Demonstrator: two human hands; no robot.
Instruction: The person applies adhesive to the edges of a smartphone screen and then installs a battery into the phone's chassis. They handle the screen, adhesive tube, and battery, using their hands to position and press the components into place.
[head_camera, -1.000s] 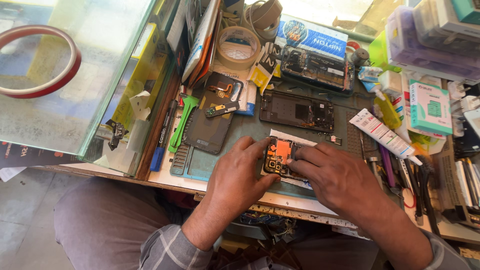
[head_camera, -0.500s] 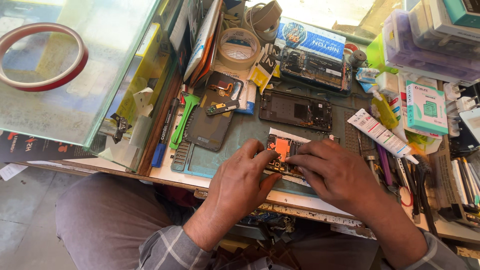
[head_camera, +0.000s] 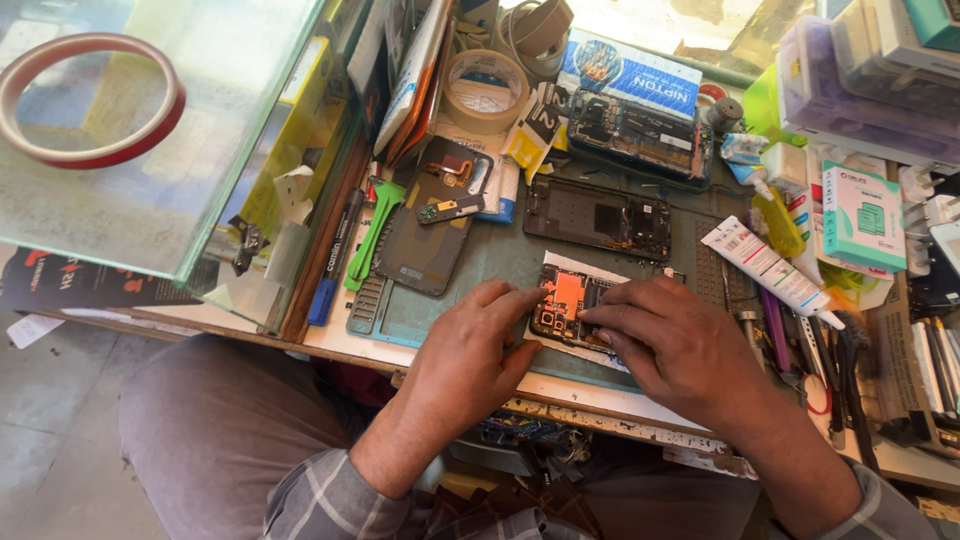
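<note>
We've got the opened phone (head_camera: 566, 303), orange flex over dark board; left hand (head_camera: 470, 352) and right hand (head_camera: 672, 345) fingertips pressing it flat.

Bench layout, seen from my headset feed

At lower centre of the frame I have the opened phone (head_camera: 566, 306) on the bench (head_camera: 440, 325), my left hand (head_camera: 470, 360) on its left, right hand (head_camera: 680, 345) on its right. A phone frame (head_camera: 598, 216) lies above it, a tape roll (head_camera: 485, 90) at upper centre, a tube (head_camera: 765, 265) to the right.
</note>
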